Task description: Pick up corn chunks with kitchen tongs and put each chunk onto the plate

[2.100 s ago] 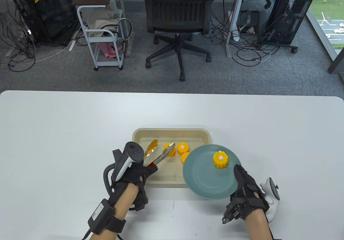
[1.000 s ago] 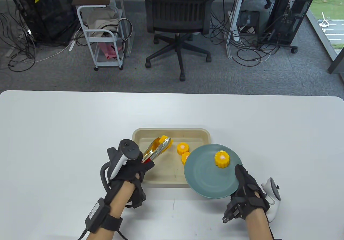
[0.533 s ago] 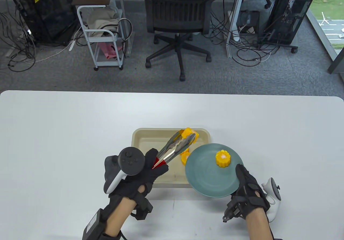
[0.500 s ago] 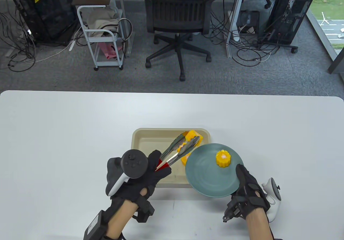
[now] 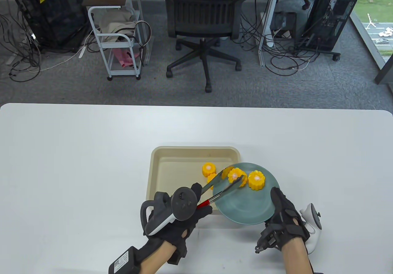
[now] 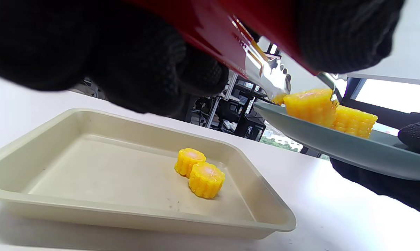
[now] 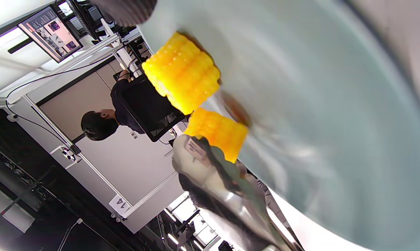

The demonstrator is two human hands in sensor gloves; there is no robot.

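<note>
White matte table (image 5: 76, 163) | left hand (image 5: 178, 221) grips steel tongs (image 5: 224, 183), clamping ribbed corn chunk (image 5: 236, 175) | right hand (image 5: 285, 221) holds round teal plate (image 5: 245, 209)

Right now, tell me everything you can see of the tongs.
The tongs are shiny metal with a red handle end, gripped by the left hand. They reach from the tray side out over the plate, their two arms set around a corn chunk at the plate's left part, beside a second chunk.

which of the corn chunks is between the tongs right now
The corn chunk over the plate's left part; its neighbour sits free, and two others lie in the tray.
</note>
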